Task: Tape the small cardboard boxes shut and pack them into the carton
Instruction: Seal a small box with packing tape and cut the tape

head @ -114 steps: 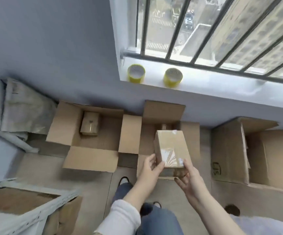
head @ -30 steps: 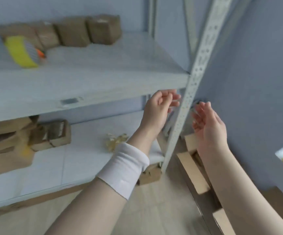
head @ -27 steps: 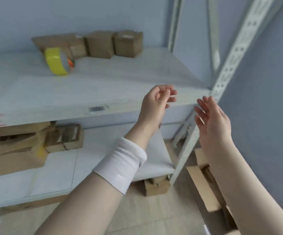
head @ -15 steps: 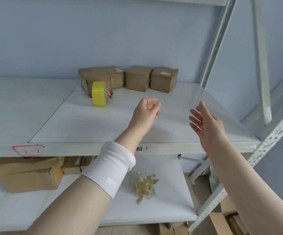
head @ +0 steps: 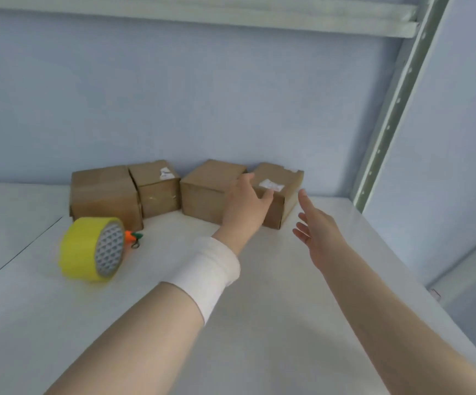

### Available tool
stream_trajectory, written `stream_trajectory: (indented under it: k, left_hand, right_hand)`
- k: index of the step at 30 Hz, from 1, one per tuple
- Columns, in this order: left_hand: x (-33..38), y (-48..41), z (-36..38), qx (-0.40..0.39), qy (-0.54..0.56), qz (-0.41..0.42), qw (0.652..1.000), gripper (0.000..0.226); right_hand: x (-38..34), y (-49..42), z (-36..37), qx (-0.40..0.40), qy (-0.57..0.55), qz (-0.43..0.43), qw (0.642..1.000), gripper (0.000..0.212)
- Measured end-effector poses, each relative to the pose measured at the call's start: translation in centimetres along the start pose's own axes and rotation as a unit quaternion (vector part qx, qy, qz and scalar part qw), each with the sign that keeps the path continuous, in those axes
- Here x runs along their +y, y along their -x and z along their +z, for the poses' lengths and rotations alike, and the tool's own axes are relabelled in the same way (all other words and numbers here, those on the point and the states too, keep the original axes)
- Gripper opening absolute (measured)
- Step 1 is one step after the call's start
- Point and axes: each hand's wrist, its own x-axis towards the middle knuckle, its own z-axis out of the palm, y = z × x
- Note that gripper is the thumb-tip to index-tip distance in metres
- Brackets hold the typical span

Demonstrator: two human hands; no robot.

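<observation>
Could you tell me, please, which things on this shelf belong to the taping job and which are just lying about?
Job: right-end box, with left hand and right hand open near it; three other small boxes; yellow tape roll.
Lying about: carrot-shaped trinket beside the roll, no visible use.

White shelf (head: pixel 273 309), pale blue wall (head: pixel 202 95), seemingly metal upright (head: pixel 396 109).

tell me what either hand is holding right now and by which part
Nothing is held. The left hand reaches open over the rightmost small box; the right hand hovers open, clear of it.
</observation>
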Motion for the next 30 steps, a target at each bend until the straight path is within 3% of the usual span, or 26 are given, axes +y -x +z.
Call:
stream_trajectory:
  k: [4,6,10,19,25,30]
  left_hand:
    - [-0.8,-4.5,2.4,-0.024,-0.134,0.001,0.991,0.055]
    - [-1.2,-5.5,3.3,-0.033,-0.205,-0.013,0.978,0.058]
    - [-1.8,-5.9,4.0,-0.041,-0.231,-0.019,0.972,0.072]
    - [-1.2,-1.9,3.3,-0.051,-0.058,-0.016,0.997,0.08]
    - [-0.8,1.1,1.6,0.04,0.021,0.042,0.998,0.083]
    - [-0.5,2.9,-1.9,0.07,0.131,0.065,0.987,0.073]
  right_hand:
    - [-0.4,-5.3,1.8,-0.021,0.026,0.014,0.999,0.063]
    - [-0.5,-6.7,2.4,-0.028,0.015,0.02,0.999,0.041]
    - [0.2,-8.0,2.6,-0.02,-0.012,0.02,1.0,0.023]
    - [0.0,-4.2,0.8,-0.048,-0.063,-0.003,0.997,0.032]
    - [0.3,-0.2,1.4,-0.046,-0.038,-0.058,0.997,0.057]
    - [-0.2,3.7,2.6,-0.035,-0.054,-0.142,0.988,0.056]
